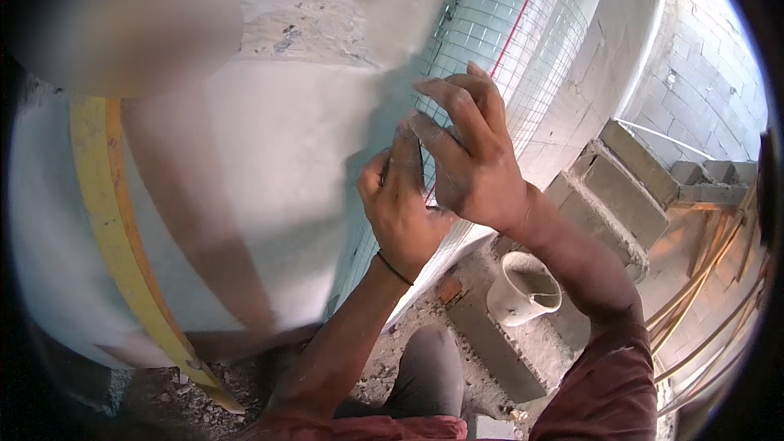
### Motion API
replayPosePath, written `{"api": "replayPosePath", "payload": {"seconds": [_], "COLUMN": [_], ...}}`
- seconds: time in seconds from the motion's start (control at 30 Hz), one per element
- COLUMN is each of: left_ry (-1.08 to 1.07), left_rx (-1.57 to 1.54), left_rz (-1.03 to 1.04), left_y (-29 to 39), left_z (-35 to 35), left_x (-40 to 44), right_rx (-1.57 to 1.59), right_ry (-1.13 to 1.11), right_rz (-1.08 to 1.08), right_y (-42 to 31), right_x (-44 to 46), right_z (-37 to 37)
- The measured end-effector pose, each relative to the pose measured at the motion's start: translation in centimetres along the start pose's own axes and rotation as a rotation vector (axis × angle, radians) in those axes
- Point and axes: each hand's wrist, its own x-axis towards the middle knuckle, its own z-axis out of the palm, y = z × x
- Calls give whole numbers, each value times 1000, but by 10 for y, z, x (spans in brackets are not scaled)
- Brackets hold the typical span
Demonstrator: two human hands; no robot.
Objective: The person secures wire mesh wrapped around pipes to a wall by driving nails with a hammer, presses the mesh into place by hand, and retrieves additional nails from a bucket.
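Note:
Wire mesh (482, 20) covers the rounded corner of the wall, with a thin red line (521, 16) running down its length. My left hand (404, 208) is at the mesh, its index finger pointing up and the other fingers bent. Whatever its fingertips grip, if anything, is hidden. Just to the right and above, my right hand (478, 151) has bent fingers held apart from its thumb. The right thumb tip meets the left index fingertip. Between the hands shows a narrow dark edge that I cannot identify. The red line reappears just below them.
A yellow board (106, 196) leans on the plastered wall (286, 131) at left. A white bucket (502, 298) stands by concrete blocks (498, 351) at lower right. More blocks (612, 196) and long thin poles (702, 286) are at right. Rubble (196, 400) covers the ground.

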Motion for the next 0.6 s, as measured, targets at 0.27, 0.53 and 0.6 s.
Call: {"api": "replayPosePath", "payload": {"seconds": [0.27,0.53,0.6], "left_ry": [-75,-113,-153], "left_rx": [-10,190,321], "left_rz": [-72,-18,219], "left_y": [10,-4,-26], "left_z": [-7,8,5], "left_x": [6,-13,-2], "right_rx": [-137,-261,-268], "right_ry": [163,-329,-462], "right_rz": [225,1576,1976], "right_y": [-10,-193,-283], "right_x": [-67,-463,-540], "right_z": [-75,-50,-48]}}
